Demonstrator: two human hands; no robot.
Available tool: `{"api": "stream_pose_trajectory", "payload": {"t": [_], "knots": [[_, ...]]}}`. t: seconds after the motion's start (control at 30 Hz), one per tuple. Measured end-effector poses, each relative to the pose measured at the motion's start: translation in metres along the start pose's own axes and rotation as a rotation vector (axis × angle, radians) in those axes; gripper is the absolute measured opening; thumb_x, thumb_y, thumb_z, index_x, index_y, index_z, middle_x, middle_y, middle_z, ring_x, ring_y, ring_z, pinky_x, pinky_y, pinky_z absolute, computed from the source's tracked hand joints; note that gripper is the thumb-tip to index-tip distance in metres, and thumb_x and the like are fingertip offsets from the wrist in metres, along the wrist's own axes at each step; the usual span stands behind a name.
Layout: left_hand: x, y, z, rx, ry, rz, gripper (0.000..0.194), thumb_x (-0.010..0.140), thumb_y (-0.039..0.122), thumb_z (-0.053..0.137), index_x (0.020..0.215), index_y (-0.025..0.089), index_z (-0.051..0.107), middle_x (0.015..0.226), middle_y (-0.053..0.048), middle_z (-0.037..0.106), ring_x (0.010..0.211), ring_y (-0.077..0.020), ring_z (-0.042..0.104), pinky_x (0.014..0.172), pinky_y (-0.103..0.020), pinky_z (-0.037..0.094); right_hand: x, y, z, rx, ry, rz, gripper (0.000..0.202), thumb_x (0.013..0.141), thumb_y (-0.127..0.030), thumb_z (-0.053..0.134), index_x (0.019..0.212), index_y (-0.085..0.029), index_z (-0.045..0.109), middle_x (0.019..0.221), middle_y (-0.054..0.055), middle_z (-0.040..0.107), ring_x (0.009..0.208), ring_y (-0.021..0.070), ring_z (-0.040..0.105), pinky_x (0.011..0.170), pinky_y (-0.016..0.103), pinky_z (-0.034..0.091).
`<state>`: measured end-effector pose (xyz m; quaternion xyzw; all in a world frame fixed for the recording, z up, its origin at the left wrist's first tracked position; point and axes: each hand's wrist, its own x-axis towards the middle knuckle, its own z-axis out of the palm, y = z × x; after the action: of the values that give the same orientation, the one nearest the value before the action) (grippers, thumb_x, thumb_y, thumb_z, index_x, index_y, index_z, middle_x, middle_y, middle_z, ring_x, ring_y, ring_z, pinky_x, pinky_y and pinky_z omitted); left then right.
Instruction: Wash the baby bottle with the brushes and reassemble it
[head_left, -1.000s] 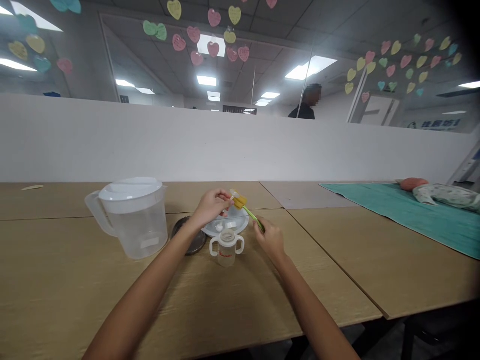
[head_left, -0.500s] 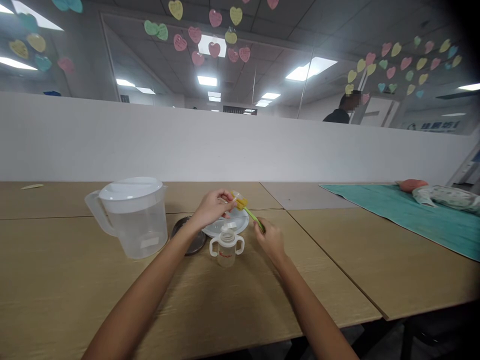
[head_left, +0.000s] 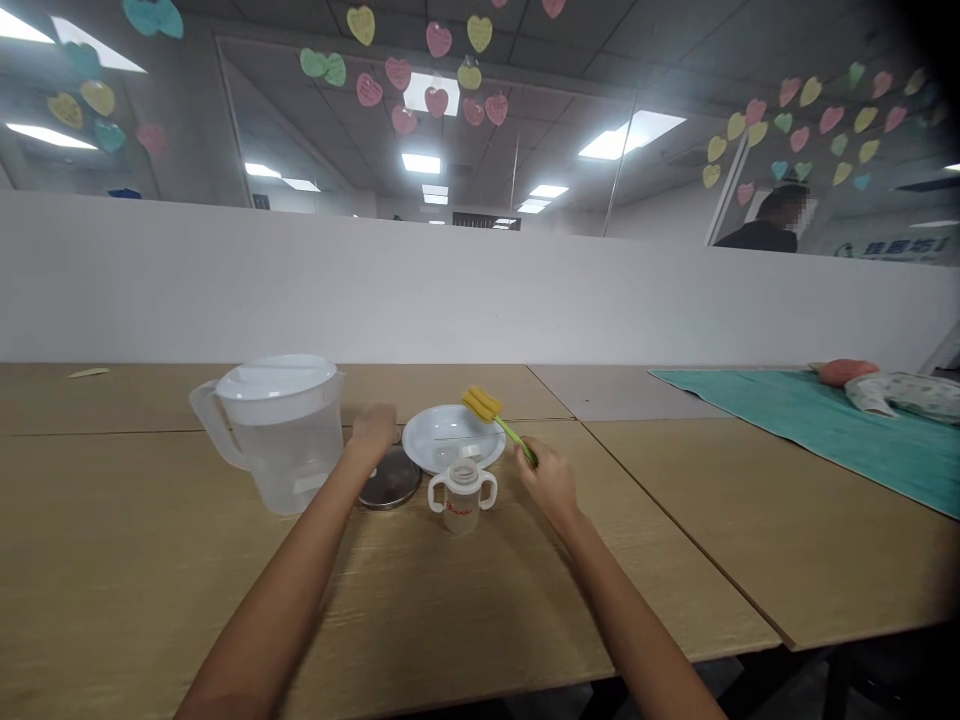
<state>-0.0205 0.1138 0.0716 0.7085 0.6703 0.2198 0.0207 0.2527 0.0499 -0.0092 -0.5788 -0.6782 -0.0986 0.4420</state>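
The brush (head_left: pixel 484 405) was gripped in the right hand (head_left: pixel 551 484), slanted leftward over the bowl (head_left: pixel 421 430), the left hand's (head_left: pixel 374 428) grip indiscernible.

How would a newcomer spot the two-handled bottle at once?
On the wooden table, find the big lidded pitcher, then the white bowl to its right. On the bowl's near side stands a small translucent bottle. Unlike the one-handled pitcher, it has two white loop handles and red lettering.
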Motion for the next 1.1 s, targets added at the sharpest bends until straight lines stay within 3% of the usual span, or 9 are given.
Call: {"api": "stream_pose_trajectory", "payload": {"t": [0.13,0.27,0.37,0.47,0.57,0.67,0.77,0.97,1.1], "knots": [[0.002,-0.008,0.017,0.095,-0.128,-0.056,0.013,0.051,0.023,0.07,0.057,0.014,0.063,0.056,-0.015,0.063,0.069,-0.0288,0.064,0.064,-0.033,0.047,0.0,0.001,0.002,0.022,-0.004,-0.008,0.029,0.086,-0.031,0.039,0.09,-0.018,0.065,0.078,0.005,0.068,0.065,0.0143,0.058,0.056,0.022,0.031],[0.002,-0.007,0.011,0.104,-0.156,-0.015,0.014,0.052,0.024,0.071,0.059,0.015,0.064,0.064,-0.017,0.066,0.075,-0.03,0.064,0.067,-0.034,0.047,0.0,0.0,0.001,0.012,-0.021,0.004,0.027,0.085,-0.03,0.041,0.09,-0.018,0.065,0.079,0.004,0.067,0.065,0.0146,0.058,0.056,0.022,0.031],[0.001,0.007,0.006,0.053,-0.142,0.087,0.017,0.061,0.026,0.066,0.07,0.012,0.067,0.085,-0.023,0.066,0.087,-0.0329,0.062,0.074,-0.037,0.045,0.0,-0.002,-0.001,0.0,-0.027,0.021,0.027,0.086,-0.031,0.041,0.09,-0.019,0.065,0.077,0.004,0.067,0.064,0.0146,0.058,0.055,0.022,0.03],[-0.002,0.028,0.015,-0.057,-0.179,0.236,0.028,0.069,0.032,0.059,0.091,0.016,0.067,0.104,-0.016,0.065,0.097,-0.0271,0.06,0.082,-0.032,0.043,0.0,-0.002,-0.002,0.01,-0.037,0.016,0.03,0.088,-0.032,0.038,0.091,-0.018,0.064,0.076,0.005,0.067,0.064,0.0147,0.058,0.055,0.023,0.03],[-0.003,0.041,0.033,-0.151,-0.265,0.323,0.038,0.058,0.035,0.069,0.092,0.018,0.067,0.1,-0.01,0.067,0.09,-0.0242,0.062,0.077,-0.027,0.045,0.0,-0.002,-0.001,0.012,-0.041,0.023,0.036,0.091,-0.034,0.032,0.093,-0.018,0.064,0.079,0.005,0.068,0.065,0.0149,0.059,0.054,0.023,0.03],[0.0,0.04,0.041,-0.219,-0.287,0.346,0.041,0.05,0.029,0.073,0.089,0.017,0.067,0.095,-0.009,0.068,0.085,-0.024,0.063,0.075,-0.027,0.047,0.0,-0.001,0.0,-0.004,-0.05,0.044,0.041,0.093,-0.035,0.026,0.091,-0.019,0.063,0.076,0.005,0.067,0.061,0.0148,0.058,0.052,0.023,0.028],[0.004,0.036,0.028,-0.306,-0.241,0.352,0.041,0.058,0.032,0.069,0.097,0.017,0.065,0.104,-0.01,0.065,0.094,-0.0237,0.06,0.083,-0.03,0.045,0.0,-0.002,0.002,-0.01,-0.065,0.045,0.043,0.094,-0.037,0.024,0.088,-0.019,0.063,0.068,0.004,0.066,0.056,0.0146,0.057,0.05,0.023,0.025],[-0.002,0.039,-0.021,-0.88,-0.175,0.31,0.054,0.063,0.041,0.068,0.111,0.016,0.059,0.113,-0.011,0.061,0.102,-0.0239,0.056,0.082,-0.033,0.047,-0.006,-0.012,0.005,0.143,-0.067,-0.055,0.042,0.094,-0.036,0.025,0.091,-0.017,0.063,0.069,0.004,0.065,0.058,0.0133,0.057,0.053,0.021,0.03],[-0.011,0.048,-0.033,-0.966,-0.081,0.372,0.049,0.067,0.041,0.068,0.109,0.017,0.061,0.109,-0.009,0.063,0.099,-0.0201,0.057,0.085,-0.03,0.045,-0.01,-0.015,0.006,0.205,-0.057,-0.155,0.041,0.094,-0.034,0.027,0.094,-0.016,0.064,0.068,0.004,0.065,0.059,0.0118,0.058,0.056,0.019,0.034]]}}
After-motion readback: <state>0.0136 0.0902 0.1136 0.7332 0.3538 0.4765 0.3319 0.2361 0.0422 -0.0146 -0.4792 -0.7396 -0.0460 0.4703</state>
